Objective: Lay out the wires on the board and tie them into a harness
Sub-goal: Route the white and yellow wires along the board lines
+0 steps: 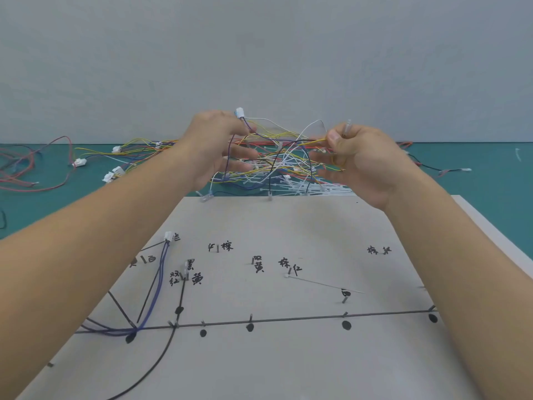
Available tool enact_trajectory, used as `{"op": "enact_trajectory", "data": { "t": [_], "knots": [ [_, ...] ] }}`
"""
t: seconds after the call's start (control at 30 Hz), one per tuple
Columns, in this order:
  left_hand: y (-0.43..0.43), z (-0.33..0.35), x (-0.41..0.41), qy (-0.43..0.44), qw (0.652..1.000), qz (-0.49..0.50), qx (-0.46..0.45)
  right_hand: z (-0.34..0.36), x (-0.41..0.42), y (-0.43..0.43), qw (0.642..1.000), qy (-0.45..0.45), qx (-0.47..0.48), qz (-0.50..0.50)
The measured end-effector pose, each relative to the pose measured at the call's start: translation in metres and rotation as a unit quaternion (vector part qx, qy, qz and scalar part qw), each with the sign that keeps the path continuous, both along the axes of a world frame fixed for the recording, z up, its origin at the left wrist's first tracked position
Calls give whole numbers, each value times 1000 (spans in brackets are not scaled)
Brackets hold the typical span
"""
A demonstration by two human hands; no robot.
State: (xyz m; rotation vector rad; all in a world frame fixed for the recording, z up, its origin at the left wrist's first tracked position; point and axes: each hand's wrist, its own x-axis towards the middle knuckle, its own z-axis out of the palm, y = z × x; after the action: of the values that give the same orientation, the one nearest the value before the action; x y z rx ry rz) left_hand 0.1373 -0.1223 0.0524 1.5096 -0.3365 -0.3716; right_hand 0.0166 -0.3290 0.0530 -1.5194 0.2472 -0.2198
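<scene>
Over the green worktop [476, 180], past the board's [288, 356] far edge, the left hand [213, 140] grips a purple lead [228, 157] and the right hand [363, 160] pinches a yellow wire [314, 141], the board lying below, nearer.

Single head-worn wide-angle view, facing forward and down.

The camera sits over the near edge of the pale grey board marked with black route lines [288, 226], close enough that both forearms fill the lower corners. The left hand [219, 145] and right hand [363, 163] meet mid-frame at the tangle of thin coloured wires [277, 163], with the teal tabletop [490, 186] and plain grey wall [259, 53] beyond.
</scene>
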Motion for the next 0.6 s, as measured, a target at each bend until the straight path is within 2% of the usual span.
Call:
{"op": "enact_trajectory", "data": {
  "t": [0.13,0.2,0.27,0.37,0.47,0.53,0.6],
  "knots": [
    [-7,-2,-6,-15,987,-146,70,-4,3,5,1000,-5,13,21],
    [-15,-3,-10,-65,978,-166,108,-5,4,7,1000,-7,2,18],
    [-20,-3,-10,-113,974,-152,125,-6,5,7,1000,-11,-21,3],
    [-20,0,-5,-127,975,-127,132,-9,6,3,994,-2,-98,-51],
    [-15,1,6,-132,979,-35,152,-11,5,-4,985,0,-148,-83],
    [-11,0,15,-99,987,40,124,-9,4,-9,987,-7,-141,-73],
    [-6,0,25,-62,988,102,95,-6,2,-14,995,-25,-87,-40]
  ]
}}
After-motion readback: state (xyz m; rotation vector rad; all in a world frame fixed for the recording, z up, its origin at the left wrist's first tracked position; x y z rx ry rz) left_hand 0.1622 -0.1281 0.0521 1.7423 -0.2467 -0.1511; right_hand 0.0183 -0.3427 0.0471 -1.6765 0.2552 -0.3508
